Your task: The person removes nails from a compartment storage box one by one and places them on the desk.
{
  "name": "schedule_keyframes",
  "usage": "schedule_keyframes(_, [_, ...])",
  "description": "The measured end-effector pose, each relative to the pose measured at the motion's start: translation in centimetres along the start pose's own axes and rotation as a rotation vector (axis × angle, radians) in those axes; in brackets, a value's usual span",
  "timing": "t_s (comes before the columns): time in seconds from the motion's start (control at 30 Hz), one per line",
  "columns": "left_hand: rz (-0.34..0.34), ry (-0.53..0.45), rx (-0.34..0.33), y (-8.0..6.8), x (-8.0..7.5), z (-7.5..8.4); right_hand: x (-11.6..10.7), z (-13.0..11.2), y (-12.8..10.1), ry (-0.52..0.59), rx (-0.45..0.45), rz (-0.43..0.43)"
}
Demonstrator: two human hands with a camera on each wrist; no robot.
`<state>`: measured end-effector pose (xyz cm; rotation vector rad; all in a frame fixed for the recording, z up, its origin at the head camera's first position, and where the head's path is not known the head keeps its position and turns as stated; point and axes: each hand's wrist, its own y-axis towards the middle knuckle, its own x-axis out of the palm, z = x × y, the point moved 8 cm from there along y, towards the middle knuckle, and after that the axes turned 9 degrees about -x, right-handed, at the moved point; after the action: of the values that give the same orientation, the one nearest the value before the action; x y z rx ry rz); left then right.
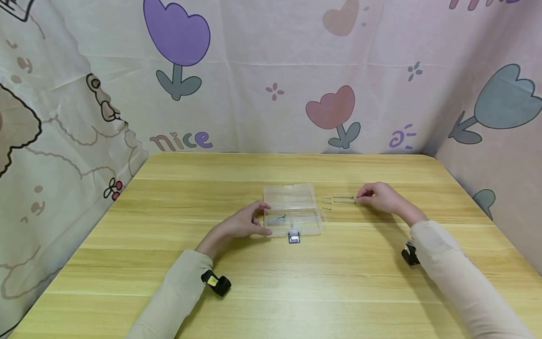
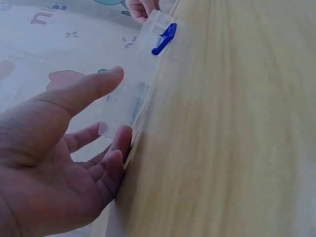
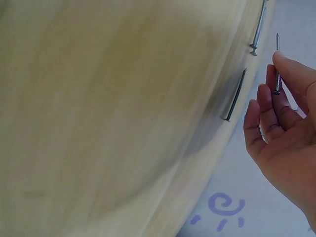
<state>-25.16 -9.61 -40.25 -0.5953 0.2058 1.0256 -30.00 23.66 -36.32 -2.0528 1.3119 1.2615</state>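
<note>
A wooden table [image 1: 169,263] set against a cartoon-printed curtain backdrop [image 1: 178,33] carries the work, with both of the person's arms reaching in from the near edge. At the centre sits a clear plastic box [image 1: 292,212], its lid laid back and a blue latch [image 1: 294,238] facing the near side; one nail [image 1: 279,217] already lies inside. The left hand [image 1: 243,223] steadies the box's left end, thumb and fingers relaxed and fairly straight against the plastic, with nothing curled round it. Just to the right of the box a short row of loose nails [image 1: 344,199] lies on the tabletop. The right hand [image 1: 381,197] is at the far end of that row, and the right wrist view shows its fingertips pinching a single thin nail [image 3: 277,64], lifted off the wood while two others lie beside it. The step in hand appears to be gathering the nails into the box, one picked and more waiting. The next move would likely call for carrying the pinched nail leftward over the open tray and letting it go cleanly, keeping the light box from sliding.
</note>
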Motion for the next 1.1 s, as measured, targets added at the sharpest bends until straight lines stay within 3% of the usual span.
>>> schedule_keyframes(0.43, [0.008, 0.001, -0.012, -0.2, -0.1, 0.0, -0.5, 1.5, -1.3, -0.011, -0.017, 0.016])
schedule_keyframes(1.1, [0.007, 0.019, -0.007, -0.1, 0.0, -0.1, -0.1, 2.5, -1.6, -0.025, 0.019, -0.041])
